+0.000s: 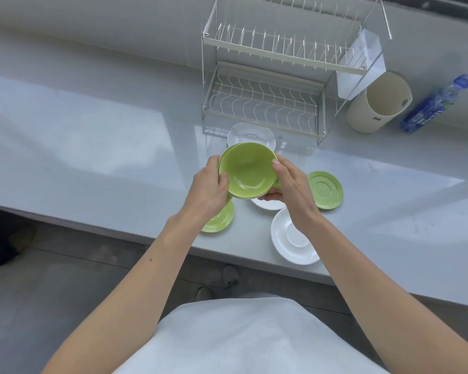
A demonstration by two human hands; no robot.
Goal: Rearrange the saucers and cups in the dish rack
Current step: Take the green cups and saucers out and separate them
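Observation:
Both hands hold a stack of green cups (247, 171) above the counter, tilted toward me. My left hand (210, 187) grips its left rim, and my right hand (289, 184) grips the right side. A green saucer (326, 190) lies to the right, and another green saucer (219, 220) lies partly under my left wrist. A white saucer (292, 238) sits near the counter's front edge. Another white saucer (268, 205) peeks out under the cups, and a third white saucer (250, 134) lies just in front of the rack. The two-tier wire dish rack (262, 103) stands empty behind.
A cream cylindrical holder (378, 103) and a blue plastic bottle (435, 103) lie right of the rack. A clear plastic cutlery cup (361, 63) hangs on the rack's right side. The grey counter (92, 147) stretches left; its front edge runs below the saucers.

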